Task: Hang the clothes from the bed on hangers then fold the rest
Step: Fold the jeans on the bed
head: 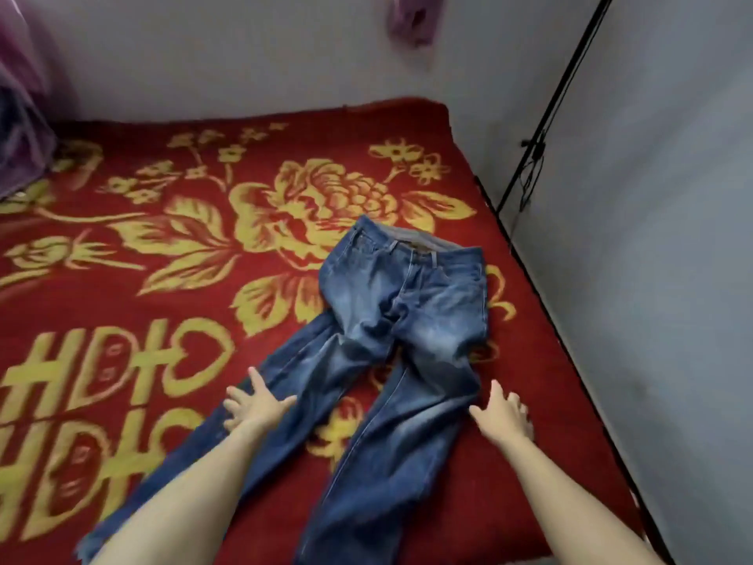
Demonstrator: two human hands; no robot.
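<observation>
A pair of blue jeans (pixel 403 320) lies spread front-up on the bed, covered by a red blanket (pixel 163 258) with yellow flowers. The waistband points to the far wall and the two legs run toward me, parted in a V. My left hand (pixel 254 403) rests flat with spread fingers on the outer edge of the left leg. My right hand (pixel 503 411) lies with fingers straight at the outer edge of the right leg, partly on the blanket. Neither hand grips the cloth.
Grey walls close the bed in at the back and on the right. A thin black pole with a cable (pixel 542 128) leans along the right wall. Purple fabric (pixel 20 116) hangs at the far left, and a pink garment (pixel 413 18) hangs on the back wall.
</observation>
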